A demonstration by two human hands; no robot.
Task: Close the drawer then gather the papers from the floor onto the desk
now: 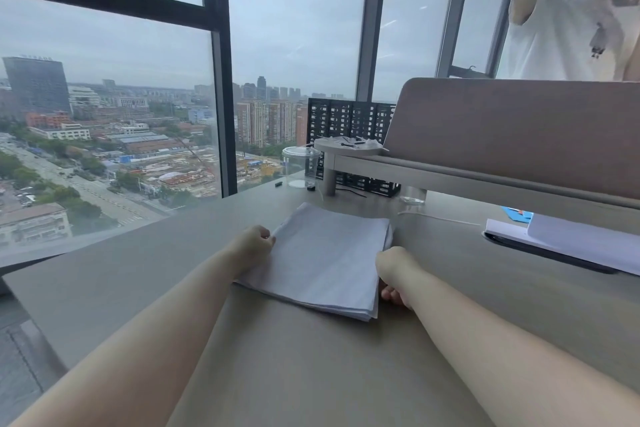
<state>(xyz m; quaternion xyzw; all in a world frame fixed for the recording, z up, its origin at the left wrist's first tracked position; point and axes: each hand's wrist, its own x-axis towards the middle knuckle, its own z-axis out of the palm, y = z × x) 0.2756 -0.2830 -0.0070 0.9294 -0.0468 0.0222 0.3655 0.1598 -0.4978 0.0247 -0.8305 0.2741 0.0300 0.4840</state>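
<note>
Papers (322,256) are stacked on the desk (138,270), so gathering looks done. Left hand (251,246) and right hand (394,274) flank the stack, curled fingers touching its edges. Drawer and floor out of view.

Both bare forearms reach forward, converging toward twelve o'clock. The left hand (252,242) is curled loosely, fingers bent inward at about eleven o'clock. The right hand (394,274) is likewise curled, knuckles up, at one o'clock.

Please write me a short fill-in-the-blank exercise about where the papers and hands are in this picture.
1. The stack of papers lies on the ____.
2. The left hand and right hand touch opposite ____ of the stack.
3. The clear plastic cup stands near the ____.

Missing words: desk; sides; window
</note>
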